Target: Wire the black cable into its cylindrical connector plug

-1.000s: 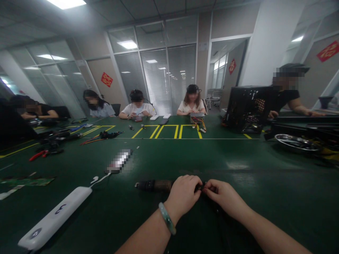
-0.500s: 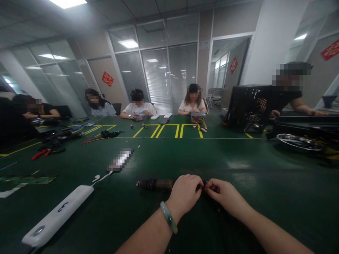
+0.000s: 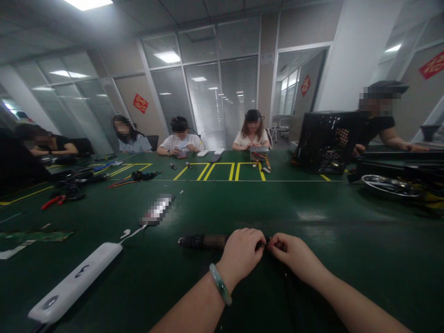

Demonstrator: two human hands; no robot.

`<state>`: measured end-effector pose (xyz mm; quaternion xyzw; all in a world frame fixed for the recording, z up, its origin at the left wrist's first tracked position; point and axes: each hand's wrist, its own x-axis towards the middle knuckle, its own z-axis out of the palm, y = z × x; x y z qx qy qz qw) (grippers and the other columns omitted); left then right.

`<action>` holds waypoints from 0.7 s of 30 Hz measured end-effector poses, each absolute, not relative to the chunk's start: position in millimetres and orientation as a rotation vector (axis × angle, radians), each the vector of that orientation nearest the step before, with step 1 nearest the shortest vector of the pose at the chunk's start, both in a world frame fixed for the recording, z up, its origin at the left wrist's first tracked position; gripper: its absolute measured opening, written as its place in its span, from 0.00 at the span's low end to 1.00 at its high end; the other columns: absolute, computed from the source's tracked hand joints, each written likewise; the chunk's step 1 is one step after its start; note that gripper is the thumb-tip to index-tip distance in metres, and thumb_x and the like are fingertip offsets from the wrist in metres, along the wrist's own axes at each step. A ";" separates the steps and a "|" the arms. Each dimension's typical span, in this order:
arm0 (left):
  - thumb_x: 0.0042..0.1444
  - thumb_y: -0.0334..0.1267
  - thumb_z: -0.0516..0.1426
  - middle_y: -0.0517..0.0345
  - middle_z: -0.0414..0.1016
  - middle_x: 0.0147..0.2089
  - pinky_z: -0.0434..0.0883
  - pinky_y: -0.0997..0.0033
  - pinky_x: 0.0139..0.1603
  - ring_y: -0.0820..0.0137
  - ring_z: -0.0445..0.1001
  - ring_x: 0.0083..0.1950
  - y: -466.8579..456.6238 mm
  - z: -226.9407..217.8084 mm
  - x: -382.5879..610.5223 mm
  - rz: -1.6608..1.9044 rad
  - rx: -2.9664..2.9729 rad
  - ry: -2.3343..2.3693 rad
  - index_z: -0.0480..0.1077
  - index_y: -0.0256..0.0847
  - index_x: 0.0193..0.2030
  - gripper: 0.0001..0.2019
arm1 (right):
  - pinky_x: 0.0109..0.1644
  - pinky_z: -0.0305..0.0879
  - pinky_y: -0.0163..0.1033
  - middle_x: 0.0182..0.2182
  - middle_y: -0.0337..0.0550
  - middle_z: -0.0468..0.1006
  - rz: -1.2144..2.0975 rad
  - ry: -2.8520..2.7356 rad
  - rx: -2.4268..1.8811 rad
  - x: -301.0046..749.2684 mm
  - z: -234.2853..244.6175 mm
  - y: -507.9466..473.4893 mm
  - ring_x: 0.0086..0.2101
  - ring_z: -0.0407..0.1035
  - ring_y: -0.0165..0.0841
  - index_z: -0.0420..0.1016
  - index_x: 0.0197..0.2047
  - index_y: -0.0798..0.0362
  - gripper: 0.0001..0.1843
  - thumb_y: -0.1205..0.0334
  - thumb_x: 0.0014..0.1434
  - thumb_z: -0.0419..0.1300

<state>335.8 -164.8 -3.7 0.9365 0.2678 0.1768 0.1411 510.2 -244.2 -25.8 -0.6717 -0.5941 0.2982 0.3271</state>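
Note:
A dark, cylindrical electric screwdriver (image 3: 211, 242) lies on the green tabletop, its metal-tipped nose pointing left. My left hand (image 3: 243, 249), with a jade-coloured bangle (image 3: 220, 284) on its wrist, is closed round the rear end of the screwdriver. Close by on the right, my right hand (image 3: 289, 253) pinches thumb and fingers together at that rear end, where a dark cable (image 3: 286, 274) runs down toward me. The fingertips of both hands nearly meet. What exactly sits between them is dark and mostly covered.
A white power strip (image 3: 78, 280) and a phone-like blurred device (image 3: 157, 210) lie left. Beyond are red-handled pliers (image 3: 53, 202), cables (image 3: 138, 176) and a green circuit board (image 3: 41, 236). A black computer case (image 3: 326, 143) and metal dish (image 3: 390, 186) stand right. Several people sit opposite.
My hands have stayed almost in place at the screwdriver's rear end, with the right fingertips shifted very slightly. The screwdriver has not visibly moved.

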 end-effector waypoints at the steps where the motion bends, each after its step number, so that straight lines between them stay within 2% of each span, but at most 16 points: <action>1: 0.57 0.34 0.57 0.61 0.73 0.43 0.64 0.64 0.49 0.67 0.70 0.46 -165.0 -3.2 335.6 0.504 2.698 0.783 0.68 0.44 0.41 0.06 | 0.31 0.61 0.32 0.30 0.37 0.78 0.790 -1.555 -1.759 509.9 -25.3 -244.2 0.30 0.71 0.32 0.75 0.36 0.51 0.09 0.58 0.60 0.56; 15: 0.56 0.33 0.58 0.63 0.73 0.43 0.64 0.64 0.51 0.67 0.70 0.46 -163.2 -7.8 336.9 0.541 2.694 0.776 0.69 0.45 0.40 0.05 | 0.31 0.61 0.32 0.28 0.38 0.78 0.761 -1.549 -1.733 512.8 -32.7 -240.7 0.30 0.71 0.32 0.75 0.34 0.53 0.09 0.58 0.59 0.56; 21: 0.55 0.35 0.59 0.61 0.73 0.42 0.65 0.64 0.48 0.66 0.70 0.45 -163.1 -4.6 335.5 0.515 2.672 0.808 0.68 0.44 0.41 0.07 | 0.32 0.61 0.32 0.29 0.37 0.78 0.765 -1.571 -1.759 512.6 -29.4 -240.9 0.30 0.72 0.32 0.75 0.34 0.52 0.09 0.57 0.59 0.57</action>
